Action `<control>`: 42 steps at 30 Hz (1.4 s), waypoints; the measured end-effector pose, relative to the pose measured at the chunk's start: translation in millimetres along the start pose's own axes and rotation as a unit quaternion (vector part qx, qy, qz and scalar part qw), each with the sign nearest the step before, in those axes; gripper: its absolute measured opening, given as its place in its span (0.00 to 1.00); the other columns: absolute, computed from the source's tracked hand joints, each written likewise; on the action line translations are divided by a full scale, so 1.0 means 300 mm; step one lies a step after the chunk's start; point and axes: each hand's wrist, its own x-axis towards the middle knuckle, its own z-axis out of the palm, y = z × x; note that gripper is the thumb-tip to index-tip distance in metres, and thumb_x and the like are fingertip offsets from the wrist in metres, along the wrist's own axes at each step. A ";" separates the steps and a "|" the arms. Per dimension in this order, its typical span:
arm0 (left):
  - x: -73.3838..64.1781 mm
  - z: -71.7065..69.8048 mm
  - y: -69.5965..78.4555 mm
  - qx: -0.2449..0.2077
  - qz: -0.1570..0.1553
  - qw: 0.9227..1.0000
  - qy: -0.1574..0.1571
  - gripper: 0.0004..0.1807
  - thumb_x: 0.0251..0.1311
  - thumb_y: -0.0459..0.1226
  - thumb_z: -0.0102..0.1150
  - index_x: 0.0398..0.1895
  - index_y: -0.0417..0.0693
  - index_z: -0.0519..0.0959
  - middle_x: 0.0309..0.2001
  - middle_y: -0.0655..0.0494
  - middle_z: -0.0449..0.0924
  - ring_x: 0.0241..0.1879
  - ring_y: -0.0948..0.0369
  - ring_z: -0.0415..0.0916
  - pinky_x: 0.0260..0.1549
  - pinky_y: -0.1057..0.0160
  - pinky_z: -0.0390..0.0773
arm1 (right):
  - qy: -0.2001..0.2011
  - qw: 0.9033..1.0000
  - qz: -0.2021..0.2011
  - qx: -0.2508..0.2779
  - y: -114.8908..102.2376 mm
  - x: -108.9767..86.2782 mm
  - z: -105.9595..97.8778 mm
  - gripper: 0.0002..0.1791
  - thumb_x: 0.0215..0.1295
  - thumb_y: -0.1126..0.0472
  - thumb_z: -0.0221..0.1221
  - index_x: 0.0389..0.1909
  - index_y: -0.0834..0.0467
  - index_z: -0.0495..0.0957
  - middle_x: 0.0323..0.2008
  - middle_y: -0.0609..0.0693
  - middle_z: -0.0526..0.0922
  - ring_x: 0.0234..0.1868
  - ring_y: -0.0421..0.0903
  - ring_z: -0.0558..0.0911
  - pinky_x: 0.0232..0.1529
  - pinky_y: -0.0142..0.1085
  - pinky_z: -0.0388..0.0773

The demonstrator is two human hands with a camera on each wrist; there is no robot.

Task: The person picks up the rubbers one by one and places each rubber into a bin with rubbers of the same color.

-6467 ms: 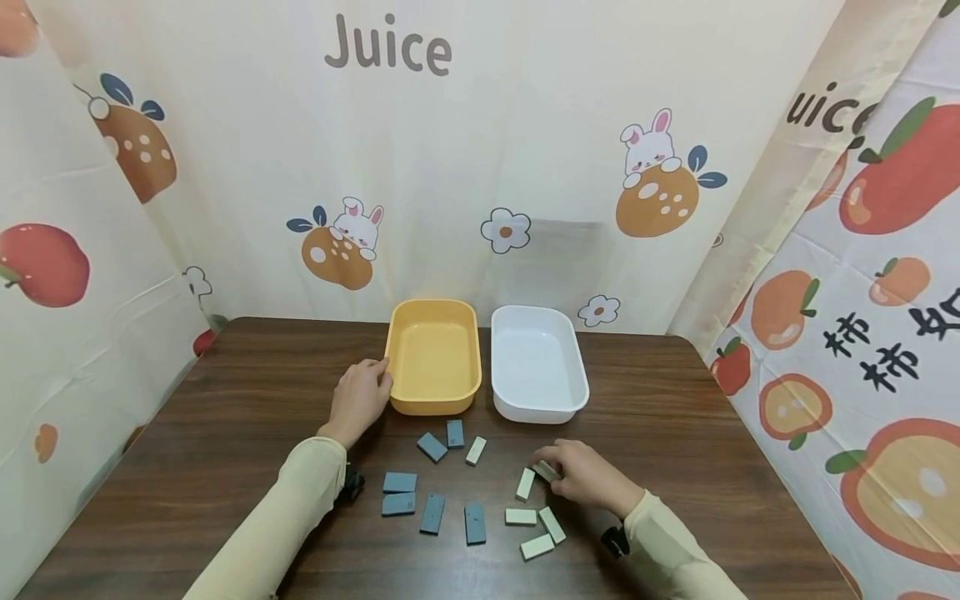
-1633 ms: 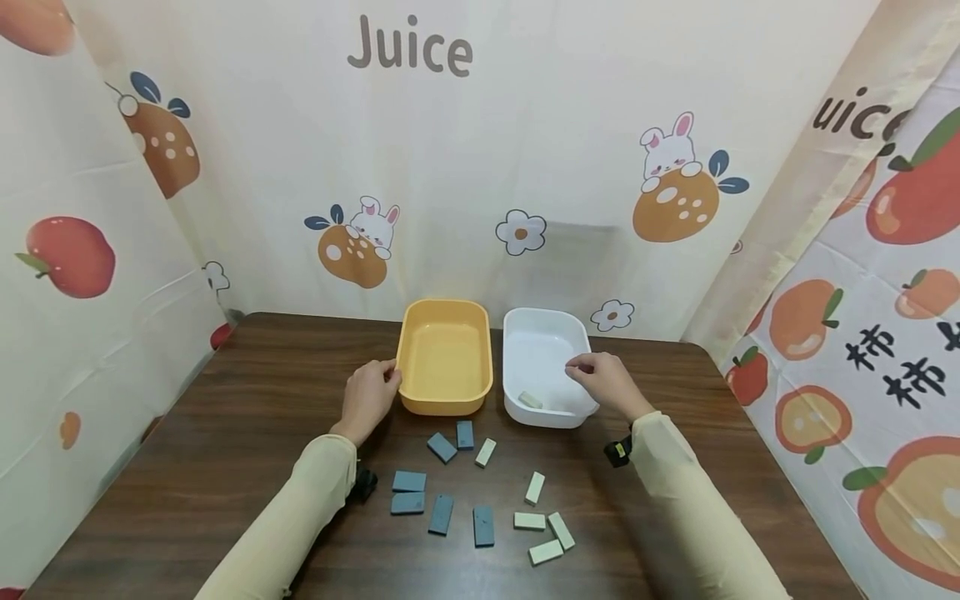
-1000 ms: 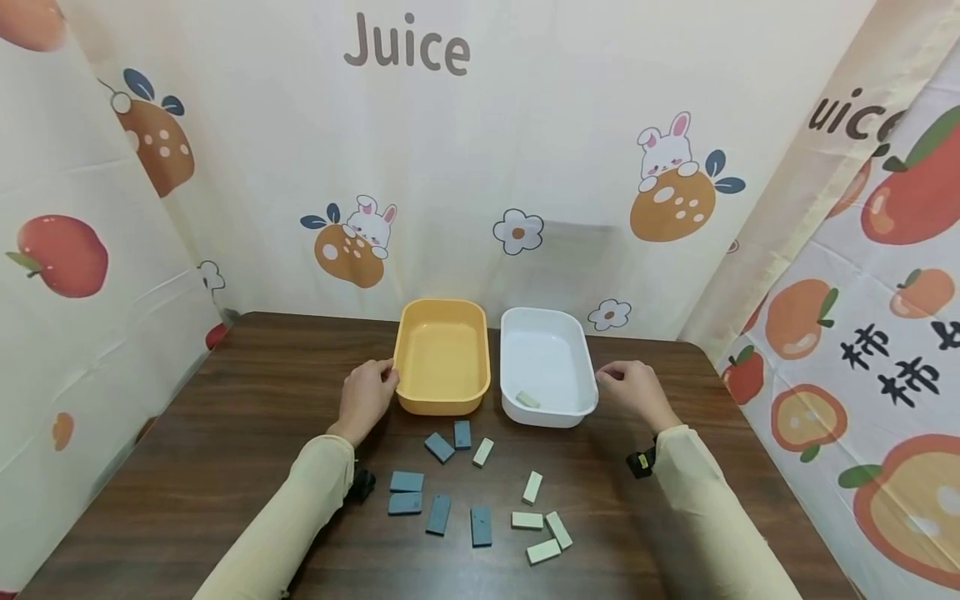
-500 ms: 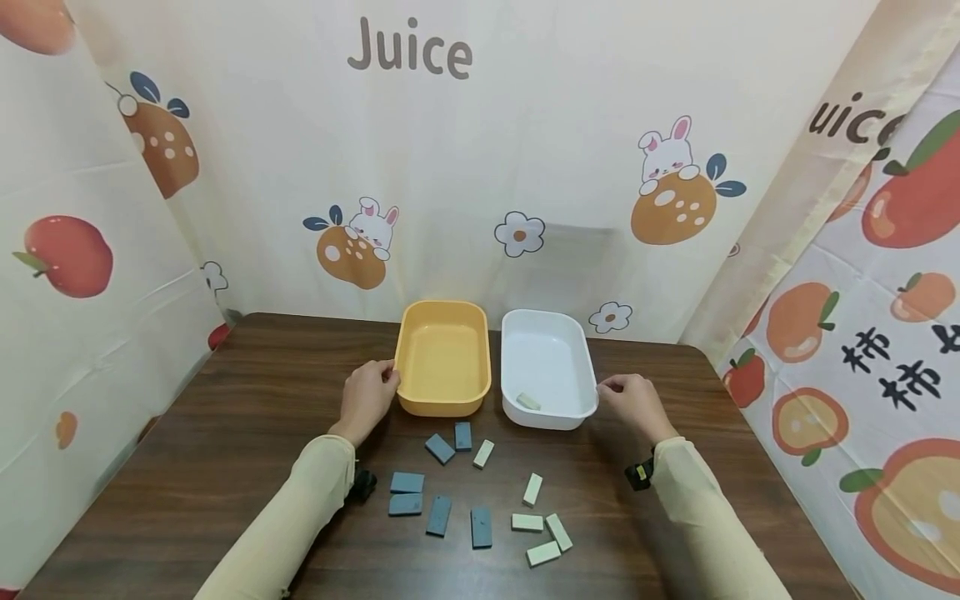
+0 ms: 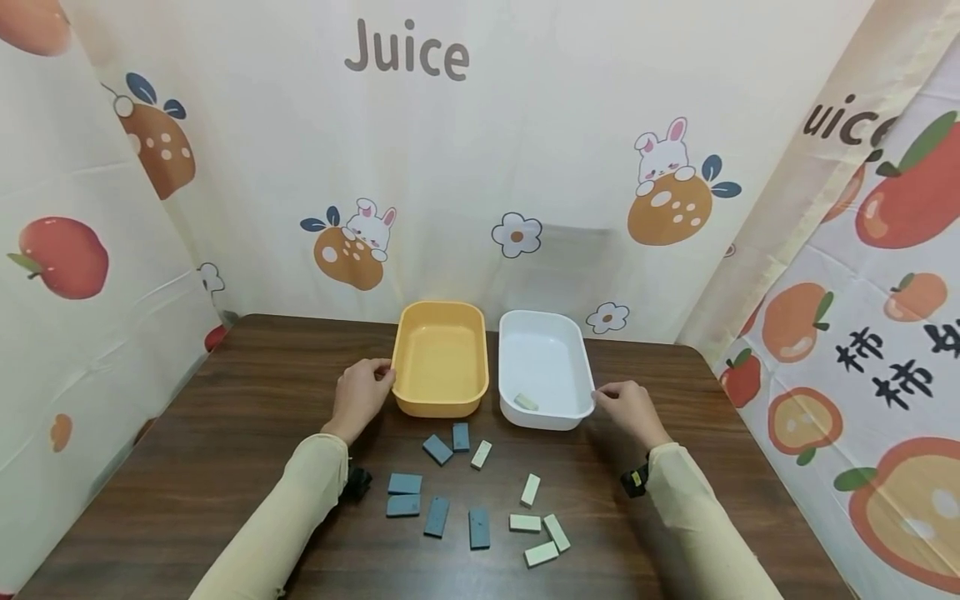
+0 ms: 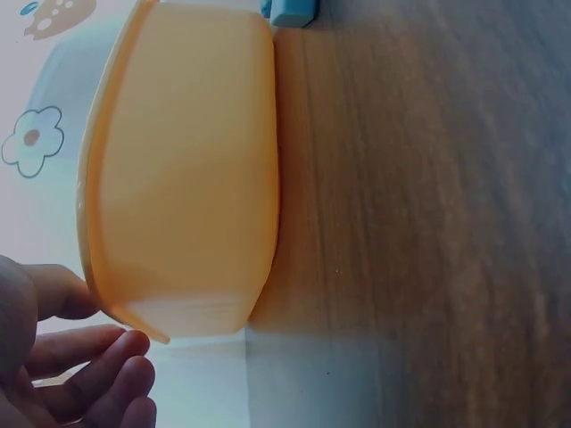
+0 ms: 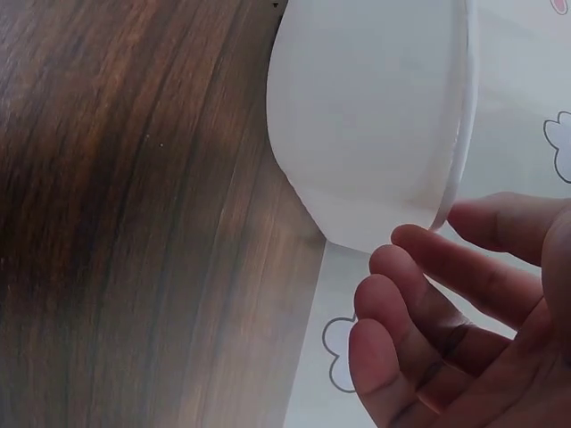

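My left hand (image 5: 358, 397) pinches the left rim of a yellow plastic tray (image 5: 438, 409) between thumb and fingers, as the left wrist view shows close up. On the other side, my right hand (image 5: 632, 410) has its thumb and index finger at the right rim of a white plastic tray (image 5: 546, 422), pinching it. Inside the white tray lies one small pale green block (image 5: 527, 402); nothing lies in the yellow one. Several flat blue-grey blocks (image 5: 405, 483) lie in front of the trays, left of centre. Several pale green blocks (image 5: 525, 523) lie right of centre.
The trays stand side by side near the back edge of a dark wooden table (image 5: 247, 417). Behind them hangs a fruit-printed curtain (image 5: 450, 167), with more cloth at both sides. One pale block (image 5: 482, 455) lies close to the blue-grey ones.
My right hand was at a pale block on the table, then over the white tray, and now is at its right rim. One pale block is now in that tray. My left hand stays put.
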 end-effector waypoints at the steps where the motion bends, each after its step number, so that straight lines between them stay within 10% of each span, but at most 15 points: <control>1: -0.001 -0.004 0.001 -0.001 0.000 1.000 -0.003 0.17 0.66 0.40 0.56 0.52 0.40 0.82 0.40 0.46 0.85 0.38 0.53 0.80 0.41 0.52 0.78 | 0.001 1.000 -0.001 0.001 0.002 0.000 0.002 0.18 0.69 0.58 0.55 0.46 0.68 0.83 0.44 0.64 0.85 0.41 0.52 0.81 0.42 0.46 0.78; 29: -0.033 -0.036 0.037 -0.008 0.045 0.999 0.010 0.16 0.63 0.39 0.57 0.49 0.40 0.83 0.46 0.44 0.82 0.46 0.49 0.77 0.49 0.47 0.73 | -0.012 0.998 0.033 0.057 0.009 -0.007 0.016 0.18 0.71 0.58 0.52 0.48 0.68 0.82 0.27 0.58 0.81 0.28 0.45 0.74 0.28 0.35 0.70; 42: -0.064 -0.038 0.065 -0.012 0.117 0.993 -0.003 0.14 0.62 0.38 0.61 0.48 0.42 0.84 0.46 0.45 0.82 0.39 0.52 0.77 0.38 0.52 0.78 | -0.009 0.997 0.034 0.066 0.006 -0.014 0.019 0.19 0.72 0.58 0.51 0.49 0.68 0.81 0.24 0.54 0.80 0.26 0.44 0.73 0.26 0.35 0.69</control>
